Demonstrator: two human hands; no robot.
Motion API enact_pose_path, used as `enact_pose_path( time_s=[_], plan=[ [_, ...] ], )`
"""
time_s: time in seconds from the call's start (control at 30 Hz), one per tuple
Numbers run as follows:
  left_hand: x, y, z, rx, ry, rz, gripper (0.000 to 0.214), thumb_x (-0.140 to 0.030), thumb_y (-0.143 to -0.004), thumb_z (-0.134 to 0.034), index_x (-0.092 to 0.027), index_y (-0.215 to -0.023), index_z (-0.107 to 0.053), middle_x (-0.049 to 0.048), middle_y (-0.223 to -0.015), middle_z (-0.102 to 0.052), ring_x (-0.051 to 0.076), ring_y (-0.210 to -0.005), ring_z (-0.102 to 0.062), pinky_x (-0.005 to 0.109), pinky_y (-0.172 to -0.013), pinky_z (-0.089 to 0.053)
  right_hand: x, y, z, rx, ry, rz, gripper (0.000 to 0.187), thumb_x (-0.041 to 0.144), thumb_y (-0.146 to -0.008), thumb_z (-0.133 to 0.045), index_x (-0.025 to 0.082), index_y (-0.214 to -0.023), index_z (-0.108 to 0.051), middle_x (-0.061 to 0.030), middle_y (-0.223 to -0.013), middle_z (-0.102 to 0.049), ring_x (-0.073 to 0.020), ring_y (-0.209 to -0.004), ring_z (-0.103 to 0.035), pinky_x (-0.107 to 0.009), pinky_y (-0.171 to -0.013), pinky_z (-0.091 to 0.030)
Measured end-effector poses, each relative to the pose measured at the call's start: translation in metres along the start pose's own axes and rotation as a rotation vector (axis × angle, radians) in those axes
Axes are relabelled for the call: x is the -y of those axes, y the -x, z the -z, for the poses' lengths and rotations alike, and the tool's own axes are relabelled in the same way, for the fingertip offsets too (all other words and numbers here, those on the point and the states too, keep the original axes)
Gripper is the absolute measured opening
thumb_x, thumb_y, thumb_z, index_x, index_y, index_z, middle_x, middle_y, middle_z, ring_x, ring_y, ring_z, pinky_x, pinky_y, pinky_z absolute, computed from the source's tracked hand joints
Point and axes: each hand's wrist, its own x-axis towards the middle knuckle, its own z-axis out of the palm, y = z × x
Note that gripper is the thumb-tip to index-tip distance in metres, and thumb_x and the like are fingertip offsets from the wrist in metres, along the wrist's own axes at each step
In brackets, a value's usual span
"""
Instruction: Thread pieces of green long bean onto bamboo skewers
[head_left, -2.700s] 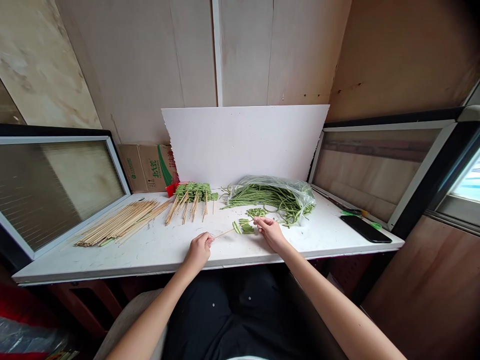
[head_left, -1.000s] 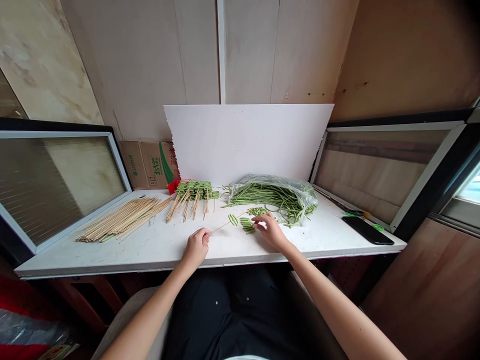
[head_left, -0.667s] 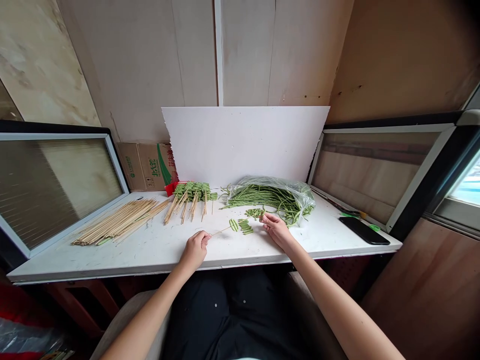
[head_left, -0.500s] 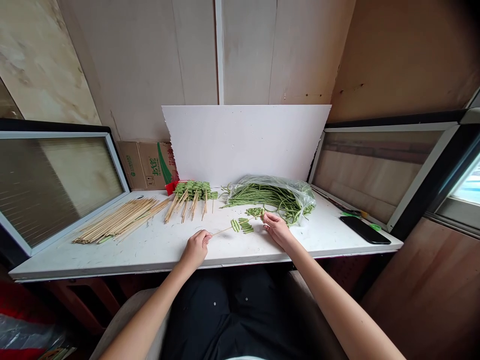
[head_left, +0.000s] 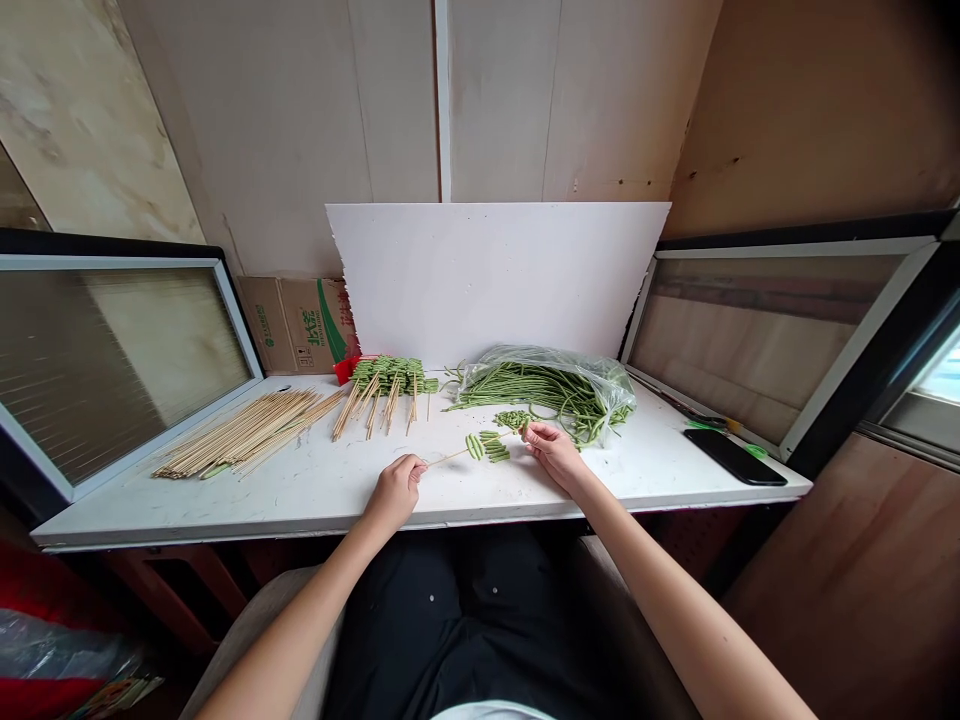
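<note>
My left hand [head_left: 396, 488] pinches the near end of a thin bamboo skewer [head_left: 448, 457] that points up and to the right over the white table [head_left: 315, 490]. A few short green bean pieces [head_left: 473, 446] sit threaded on it. My right hand [head_left: 553, 452] is closed in a pinch at the skewer's far tip, holding a small green bean piece [head_left: 523, 430]. Loose cut bean pieces [head_left: 495, 448] lie between my hands, with another small heap [head_left: 513, 419] just behind.
A clear bag of long green beans [head_left: 551, 390] lies at the back right. Finished bean skewers [head_left: 386, 385] and a pile of bare skewers [head_left: 247, 432] lie to the left. A black phone [head_left: 733, 456] rests near the right edge. A cardboard box [head_left: 296, 325] and a white board [head_left: 487, 280] stand behind.
My right hand left the loose pieces, picked one from the rear heap and brought it to the skewer's tip. My left hand has kept the skewer almost still.
</note>
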Motion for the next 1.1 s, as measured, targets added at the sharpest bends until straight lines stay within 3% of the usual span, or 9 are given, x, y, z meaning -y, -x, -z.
enact_pose_path(
  time_s=[0.2,0.5,1.1],
  plan=[
    [-0.0014,-0.0001,0.0009,0.008,-0.003,0.006,0.023,-0.018,-0.099,-0.046,-0.021,-0.084,-0.063,0.0044,-0.081,-0.069,0.019,-0.074,-0.064,0.03,-0.07,-0.049,0.0027,0.0014,-0.002,0.001,0.02,-0.006,0.042,0.052,-0.064,-0.098,0.023,-0.079,-0.073,-0.0026,-0.093,-0.068,-0.0138,-0.076,-0.054,-0.027,-0.066,-0.046],
    [0.0,0.0001,0.0004,0.023,-0.016,0.015,0.023,-0.018,-0.099,-0.045,-0.021,-0.085,-0.063,0.005,-0.082,-0.069,0.019,-0.075,-0.064,0.031,-0.071,-0.05,0.0045,0.0024,-0.0054,-0.03,0.008,-0.008,0.041,0.05,-0.06,-0.1,0.023,-0.079,-0.075,-0.0012,-0.086,-0.067,-0.0117,-0.068,-0.048,-0.025,-0.061,-0.044],
    [0.0012,0.0002,0.0007,0.025,-0.032,0.025,0.022,-0.016,-0.097,-0.047,-0.021,-0.082,-0.062,0.0039,-0.08,-0.068,0.019,-0.076,-0.064,0.029,-0.071,-0.047,-0.0004,-0.0003,-0.0013,-0.07,0.002,-0.039,0.042,0.049,-0.061,-0.1,0.025,-0.089,-0.082,-0.0029,-0.092,-0.074,-0.0146,-0.076,-0.06,-0.027,-0.066,-0.05]
  ],
)
